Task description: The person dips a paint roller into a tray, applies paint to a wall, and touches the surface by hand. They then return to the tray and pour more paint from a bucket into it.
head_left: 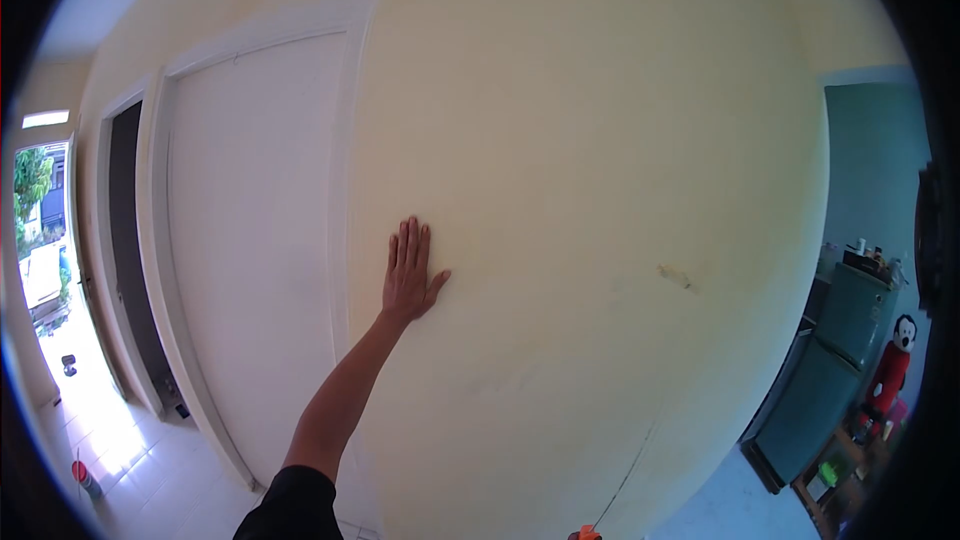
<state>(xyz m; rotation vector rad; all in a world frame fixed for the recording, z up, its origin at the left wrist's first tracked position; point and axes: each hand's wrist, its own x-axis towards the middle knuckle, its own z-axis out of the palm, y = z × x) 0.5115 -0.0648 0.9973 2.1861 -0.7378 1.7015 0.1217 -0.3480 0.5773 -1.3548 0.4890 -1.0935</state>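
My left hand (pixel 408 270) lies flat on the cream wall (pixel 560 160), fingers pointing up and thumb out to the right. It holds nothing and rests just right of the white door frame. At the bottom edge of the view a small orange object (pixel 589 533) shows, with a sliver of my right hand (pixel 573 536) beside it; the rest of that hand is cut off. A thin dark line (pixel 625 477) runs up and right across the wall from the orange object. Farther right, the wall has a chipped brownish patch (pixel 676 277).
Left of my arm is a closed white door (pixel 250 240), then a dark doorway (pixel 138 250) and an open bright entrance (pixel 45 240). A red-topped container (pixel 84 478) stands on the tiles. At right are a green fridge (pixel 825 370) and a red plush toy (pixel 890 370).
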